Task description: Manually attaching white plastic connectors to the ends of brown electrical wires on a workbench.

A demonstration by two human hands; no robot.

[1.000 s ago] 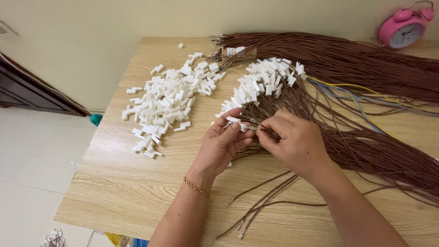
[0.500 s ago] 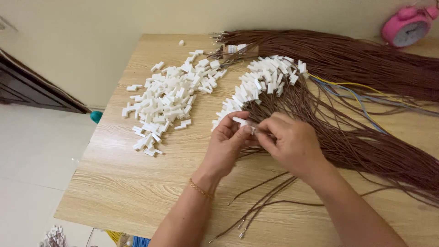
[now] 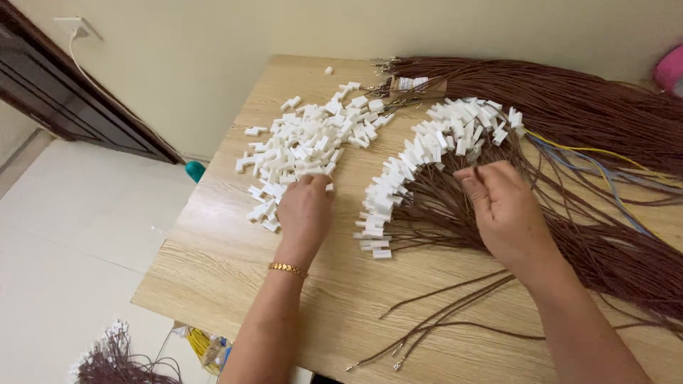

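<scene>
My left hand [image 3: 304, 212] reaches onto the near edge of a loose pile of small white plastic connectors [image 3: 302, 142]. Its fingertips press down among them and are hidden by the back of the hand. My right hand [image 3: 506, 213] hovers over a wide spread of brown wires [image 3: 605, 121], with thumb and forefinger pinched together on a thin brown wire. Between my hands lies a curved row of wires with white connectors fitted on their ends [image 3: 427, 153]. A gold bracelet [image 3: 287, 269] circles my left wrist.
The wooden table [image 3: 235, 284] has its left and near edges close by. A few loose brown wires [image 3: 441, 313] trail toward the front edge. Yellow and blue wires [image 3: 590, 160] run through the bundle. A pink object [image 3: 671, 70] sits far right. More wires lie on the floor [image 3: 117, 355].
My hands were together at the row of fitted connectors. They have parted: the left has moved left to the loose pile, and the right has shifted right over the brown wires.
</scene>
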